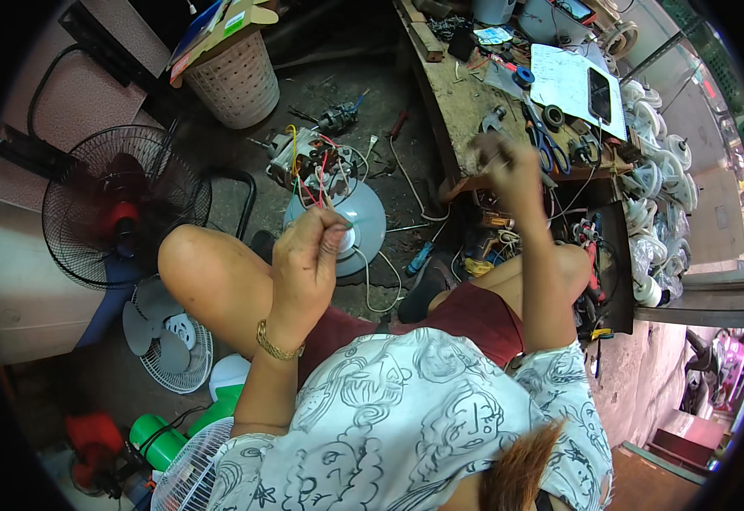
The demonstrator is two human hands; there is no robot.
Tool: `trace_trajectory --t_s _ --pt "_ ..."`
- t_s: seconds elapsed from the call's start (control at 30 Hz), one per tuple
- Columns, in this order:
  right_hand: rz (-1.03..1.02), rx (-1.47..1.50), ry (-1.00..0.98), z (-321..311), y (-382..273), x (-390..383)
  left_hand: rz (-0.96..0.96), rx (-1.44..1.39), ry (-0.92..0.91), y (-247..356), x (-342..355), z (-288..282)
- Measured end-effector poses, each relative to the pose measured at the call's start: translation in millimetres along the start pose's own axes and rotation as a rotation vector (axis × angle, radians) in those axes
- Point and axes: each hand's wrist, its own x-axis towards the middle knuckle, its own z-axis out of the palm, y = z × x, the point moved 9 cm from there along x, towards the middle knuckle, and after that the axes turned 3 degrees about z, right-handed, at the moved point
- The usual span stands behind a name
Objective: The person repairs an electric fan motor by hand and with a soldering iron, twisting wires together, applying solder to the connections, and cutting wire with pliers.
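Note:
My left hand is closed in a pinch at the ends of several thin red and white wires. These come from a fan motor with bare windings, which sits on top of a round pale grey fan base on the floor between my legs. My right hand is raised at the near edge of the wooden workbench, its fingers smeared by motion. Just beyond it lies a silver metal tool; whether the hand touches it cannot be told. Blue-handled scissors lie to its right.
A black fan stands at left, above a loose grey fan blade. A woven bin is at the back. On the floor are a blue screwdriver and a power drill. A phone lies on paper on the bench.

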Motion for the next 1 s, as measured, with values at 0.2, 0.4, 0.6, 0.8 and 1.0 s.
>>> trace_trajectory --t_s 0.2,0.4,0.6,0.8,1.0 --pt "0.452 -0.805 0.203 -103 246 56 -0.185 -0.456 0.023 -15 8 19" --pt "0.466 -0.829 0.009 -92 270 68 -0.237 -0.529 -0.048 -21 7 29" --pt "-0.102 -0.175 0.265 -63 91 54 -0.165 -0.407 0.152 -21 6 9" --pt "-0.630 0.063 -0.053 34 -118 -8 -0.081 -0.170 0.361 -27 24 -24" --pt "-0.777 0.028 -0.068 52 -145 -7 -0.110 -0.061 0.337 -39 40 -20"
